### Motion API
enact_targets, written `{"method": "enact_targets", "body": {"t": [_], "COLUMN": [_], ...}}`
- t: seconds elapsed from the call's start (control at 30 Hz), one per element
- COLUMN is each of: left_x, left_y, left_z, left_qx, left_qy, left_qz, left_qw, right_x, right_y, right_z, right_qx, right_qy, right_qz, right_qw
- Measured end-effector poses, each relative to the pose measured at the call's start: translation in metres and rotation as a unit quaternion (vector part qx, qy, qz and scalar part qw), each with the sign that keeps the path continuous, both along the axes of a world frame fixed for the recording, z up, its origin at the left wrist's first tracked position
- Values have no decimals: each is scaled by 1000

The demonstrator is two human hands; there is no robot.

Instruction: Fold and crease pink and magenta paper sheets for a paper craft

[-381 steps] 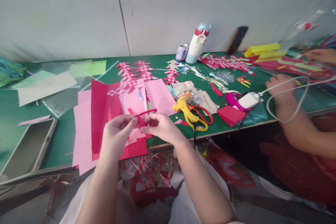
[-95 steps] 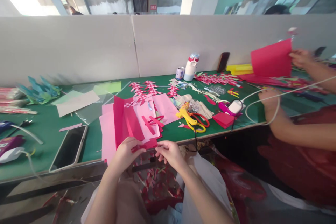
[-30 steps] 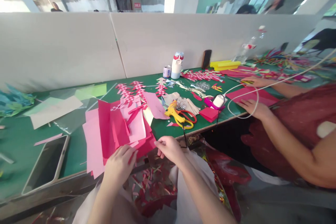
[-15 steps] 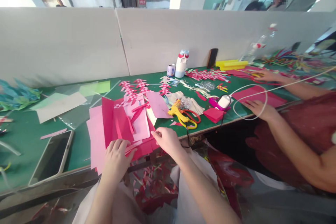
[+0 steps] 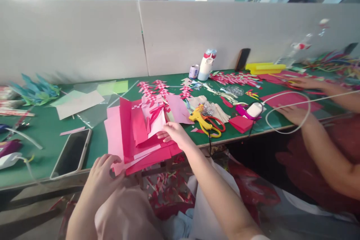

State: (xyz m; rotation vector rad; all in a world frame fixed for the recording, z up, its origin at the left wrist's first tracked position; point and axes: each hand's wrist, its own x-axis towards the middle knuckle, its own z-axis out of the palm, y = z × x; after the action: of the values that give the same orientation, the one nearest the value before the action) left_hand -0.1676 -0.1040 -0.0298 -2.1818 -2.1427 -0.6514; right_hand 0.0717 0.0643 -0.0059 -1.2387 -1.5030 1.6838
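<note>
In front of me lies a stack of pink and red paper sheets (image 5: pixel 128 131) at the table's front edge. My right hand (image 5: pixel 174 135) grips the near edge of a pale pink sheet (image 5: pixel 157 125) and lifts it, so the sheet bends. Narrow pale pink paper strips (image 5: pixel 147 151) rest on the front of the stack. My left hand (image 5: pixel 105 174) is closed at the stack's front left corner, its curled fingers around the end of one strip. Small red folded pieces (image 5: pixel 154 115) sit on the lifted sheet.
Right of the stack are a yellow glue gun (image 5: pixel 201 119) and orange-handled scissors (image 5: pixel 218 125). A phone (image 5: pixel 71 153) lies left. Woven checkered paper pieces (image 5: pixel 159 92), a can (image 5: pixel 194 71) and a bottle (image 5: pixel 206 65) stand behind. A co-worker's hand (image 5: pixel 292 114) rests on red paper at right.
My left hand has drawn left and toward me with a strip's end. My right hand now raises the pale sheet's edge, which lay flat. The view has turned slightly left.
</note>
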Motion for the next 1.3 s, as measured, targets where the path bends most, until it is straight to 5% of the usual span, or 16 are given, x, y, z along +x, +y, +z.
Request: {"method": "enact_targets", "body": {"t": [0.3, 0.43, 0.6, 0.7, 0.83, 0.93, 1.13, 1.3], "left_x": [-14, -17, -21, -17, -8, -2, -8, -28], "left_y": [-7, -4, 7, 16, 25, 24, 5, -4], "left_z": [-7, 0, 17, 31, 46, 54, 44, 9], "left_qx": [9, 51, 137, 159, 169, 175, 151, 24], "left_qy": [50, 40, 96, 108, 120, 110, 28, 57], "left_qz": [-17, -50, -18, -4, 8, 2, 124, 3], "left_qw": [999, 997, 986, 981, 978, 978, 980, 998], "right_x": [6, 11, 20, 15, -9, -29, -38, -32], "right_y": [-2, -4, -9, -24, -50, -59, -46, -37], "right_z": [6, 5, 3, 10, 15, 9, -3, -4], "right_qx": [-46, -25, 65, 271, 481, 524, 449, 428], "right_qy": [98, 64, -47, -206, -229, -270, -275, -257], "right_qz": [-22, -22, -82, -123, 49, 99, 79, 49], "right_qw": [994, 997, 993, 932, 845, 802, 847, 865]}}
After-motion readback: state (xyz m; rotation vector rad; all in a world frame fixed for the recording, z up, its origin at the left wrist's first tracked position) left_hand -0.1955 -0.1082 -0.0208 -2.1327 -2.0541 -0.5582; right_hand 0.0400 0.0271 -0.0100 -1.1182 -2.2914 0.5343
